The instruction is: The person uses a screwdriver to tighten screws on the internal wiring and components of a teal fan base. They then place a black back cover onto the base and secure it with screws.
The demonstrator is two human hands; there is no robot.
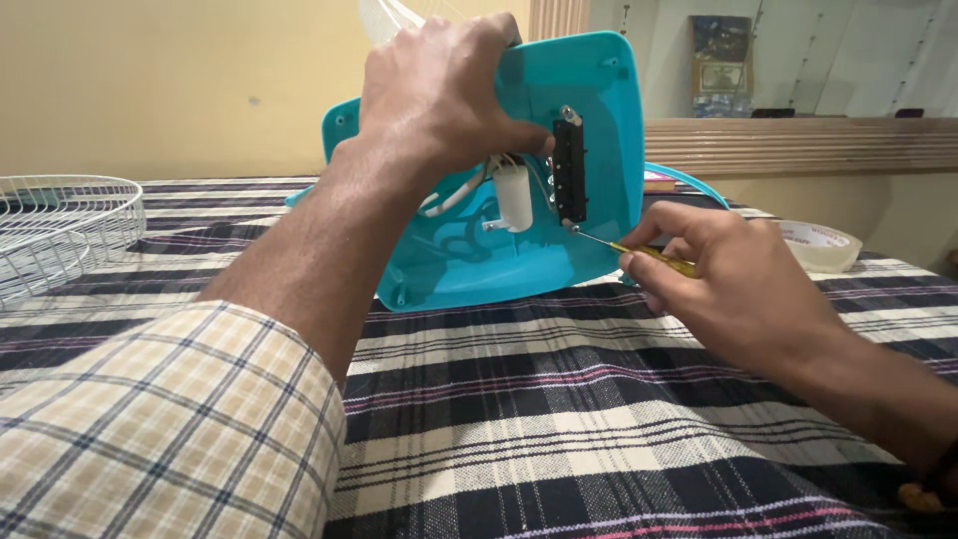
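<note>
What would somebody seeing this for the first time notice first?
The bright turquoise plastic housing stands on edge mid-frame on the plaid cloth, its open inside showing a black strip and a white cylinder. The left hand grips its top edge, while the right hand holds a thin yellow-handled screwdriver with its tip at the strip's lower screw. A white wire grille lies at far left.

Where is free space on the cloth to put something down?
The checked cloth is bare in front, between the two forearms. Another bare strip lies between the wire grille and the blue housing. It is crowded around the housing, where the left hand, right hand, screwdriver and tape roll sit.
</note>
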